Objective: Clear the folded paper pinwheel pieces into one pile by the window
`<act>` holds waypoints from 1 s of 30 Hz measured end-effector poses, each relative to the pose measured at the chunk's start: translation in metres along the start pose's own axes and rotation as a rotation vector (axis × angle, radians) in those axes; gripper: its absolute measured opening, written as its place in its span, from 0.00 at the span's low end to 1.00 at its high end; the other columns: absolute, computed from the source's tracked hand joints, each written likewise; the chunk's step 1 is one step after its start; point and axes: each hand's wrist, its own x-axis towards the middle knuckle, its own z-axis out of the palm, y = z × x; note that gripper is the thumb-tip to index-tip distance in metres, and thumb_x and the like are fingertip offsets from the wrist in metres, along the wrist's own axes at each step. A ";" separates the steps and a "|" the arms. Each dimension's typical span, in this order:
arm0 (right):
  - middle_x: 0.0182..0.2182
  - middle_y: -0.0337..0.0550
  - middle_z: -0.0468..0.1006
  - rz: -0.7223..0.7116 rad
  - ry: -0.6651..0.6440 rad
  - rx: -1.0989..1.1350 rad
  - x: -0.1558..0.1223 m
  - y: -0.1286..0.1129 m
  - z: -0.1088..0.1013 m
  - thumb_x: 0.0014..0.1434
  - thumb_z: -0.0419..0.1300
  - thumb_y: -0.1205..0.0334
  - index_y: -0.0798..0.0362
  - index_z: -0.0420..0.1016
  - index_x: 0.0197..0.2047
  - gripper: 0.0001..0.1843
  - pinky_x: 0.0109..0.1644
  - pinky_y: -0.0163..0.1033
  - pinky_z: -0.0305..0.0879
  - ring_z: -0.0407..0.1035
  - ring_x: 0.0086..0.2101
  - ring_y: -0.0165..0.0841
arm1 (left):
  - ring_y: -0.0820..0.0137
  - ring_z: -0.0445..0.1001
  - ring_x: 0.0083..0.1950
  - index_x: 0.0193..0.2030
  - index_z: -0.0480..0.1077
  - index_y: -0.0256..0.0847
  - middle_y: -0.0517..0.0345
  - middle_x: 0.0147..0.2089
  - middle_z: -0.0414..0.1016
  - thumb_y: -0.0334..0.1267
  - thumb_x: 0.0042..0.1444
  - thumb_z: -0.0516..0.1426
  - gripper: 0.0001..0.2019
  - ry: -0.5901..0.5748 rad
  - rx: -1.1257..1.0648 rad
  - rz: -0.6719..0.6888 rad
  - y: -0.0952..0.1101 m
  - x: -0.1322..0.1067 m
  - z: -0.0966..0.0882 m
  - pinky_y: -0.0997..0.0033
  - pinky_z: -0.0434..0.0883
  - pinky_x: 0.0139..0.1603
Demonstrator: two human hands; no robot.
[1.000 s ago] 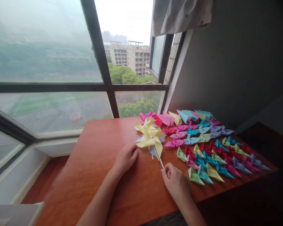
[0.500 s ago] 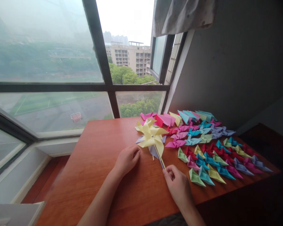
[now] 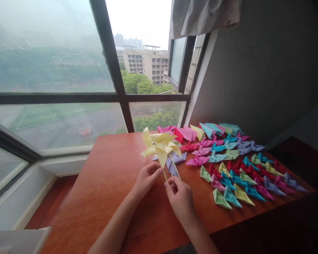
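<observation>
The right hand [image 3: 180, 197] pinches the stick [image 3: 165, 175] of a yellow pinwheel [image 3: 162, 154], above the table [image 3: 111, 162] and overlapping a second one; the left hand [image 3: 146, 180] curls beside the stick, its grip unclear.

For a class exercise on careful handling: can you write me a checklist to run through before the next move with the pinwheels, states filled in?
1. Right hand grips the front yellow pinwheel by its stick: ok.
2. Left hand touches that stick: cannot tell.
3. Front pinwheel seen free of overlap with the rear yellow pinwheel: not ok.
4. Purple pinwheel out of both hands: ok.
5. Paper boats apart from both hands: ok.
</observation>
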 end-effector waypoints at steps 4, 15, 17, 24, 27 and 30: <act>0.20 0.37 0.70 0.001 -0.015 -0.010 0.006 -0.006 0.003 0.62 0.55 0.56 0.51 0.70 0.29 0.12 0.29 0.33 0.57 0.65 0.24 0.31 | 0.68 0.70 0.33 0.33 0.73 0.37 0.55 0.31 0.74 0.50 0.56 0.60 0.16 -0.014 -0.054 -0.036 0.000 0.000 -0.004 0.72 0.68 0.36; 0.27 0.40 0.79 0.011 -0.049 0.002 0.009 0.002 0.006 0.62 0.54 0.60 0.50 0.76 0.35 0.09 0.34 0.34 0.61 0.73 0.29 0.35 | 0.70 0.70 0.29 0.30 0.73 0.37 0.58 0.28 0.74 0.49 0.53 0.62 0.15 0.109 -0.007 -0.073 -0.007 0.002 -0.004 0.73 0.67 0.32; 0.27 0.40 0.79 0.023 -0.026 -0.042 0.011 0.008 0.000 0.62 0.53 0.59 0.50 0.76 0.34 0.11 0.34 0.34 0.61 0.73 0.28 0.35 | 0.70 0.70 0.27 0.29 0.73 0.38 0.59 0.26 0.74 0.50 0.53 0.61 0.15 0.169 0.035 -0.095 -0.009 0.004 -0.009 0.73 0.67 0.30; 0.27 0.41 0.80 0.107 0.016 -0.320 0.018 0.038 -0.031 0.63 0.54 0.57 0.49 0.75 0.37 0.10 0.32 0.35 0.56 0.73 0.30 0.36 | 0.65 0.74 0.28 0.35 0.76 0.38 0.55 0.28 0.78 0.53 0.53 0.57 0.18 0.360 0.252 -0.160 -0.013 0.008 -0.049 0.71 0.67 0.28; 0.24 0.38 0.77 0.147 -0.057 -0.431 0.018 0.045 -0.038 0.63 0.55 0.57 0.49 0.74 0.36 0.09 0.30 0.35 0.51 0.71 0.29 0.35 | 0.64 0.75 0.30 0.39 0.76 0.37 0.55 0.30 0.79 0.50 0.55 0.55 0.18 0.425 0.405 -0.210 -0.015 0.007 -0.075 0.71 0.68 0.31; 0.23 0.37 0.74 0.166 -0.114 -0.484 0.016 0.046 -0.039 0.64 0.55 0.58 0.49 0.72 0.34 0.08 0.29 0.35 0.47 0.70 0.28 0.33 | 0.62 0.77 0.34 0.42 0.76 0.38 0.53 0.33 0.81 0.47 0.56 0.53 0.17 0.491 0.586 -0.299 -0.013 0.004 -0.098 0.70 0.68 0.35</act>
